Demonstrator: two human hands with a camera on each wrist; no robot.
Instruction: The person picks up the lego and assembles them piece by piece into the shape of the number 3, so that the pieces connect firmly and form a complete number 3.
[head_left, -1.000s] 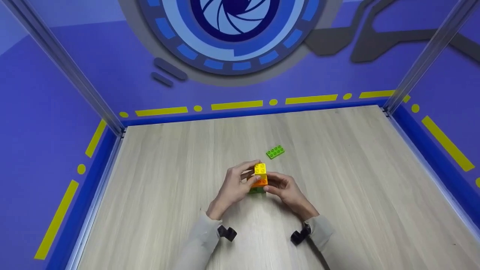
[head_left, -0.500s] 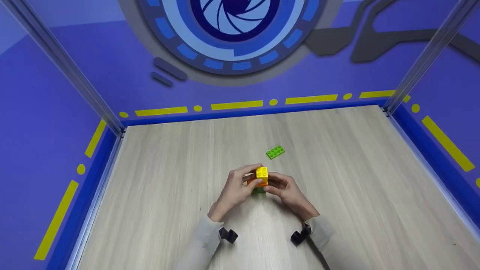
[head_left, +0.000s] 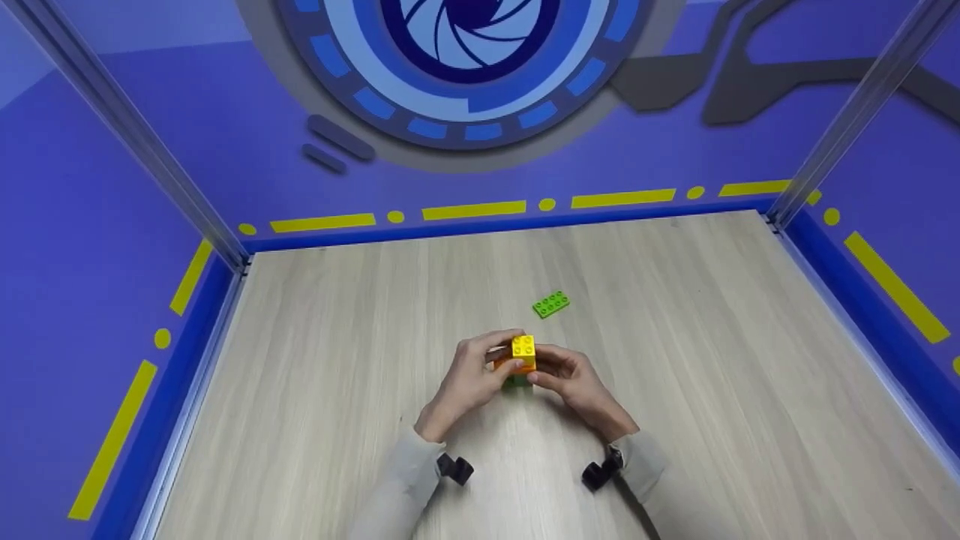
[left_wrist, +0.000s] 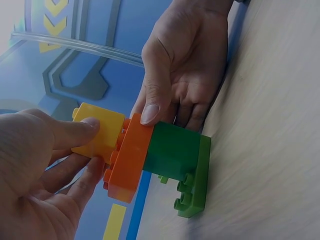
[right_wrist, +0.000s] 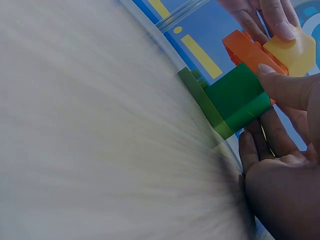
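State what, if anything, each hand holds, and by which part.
The left hand pinches the yellow building brick by its sides; the right hand holds the orange brick beneath it by one end.

From my head view: purple-blue back wall [head_left: 585, 176] across top of frame, round aperture-like emblem [head_left: 471, 73] at upper center, cut off by top edge. Angular gray shapes [head_left: 667, 82] at upper right. Left wall [head_left: 90, 262] and right wall [head_left: 911, 180] close in sides; metal posts [head_left: 154, 161] at both corners. Yellow dashes and dots [head_left: 474, 211] run low along walls, above blue band [head_left: 510, 226]. Pale wood-grain counter [head_left: 337, 337] below; I see soft sheen at lower center.
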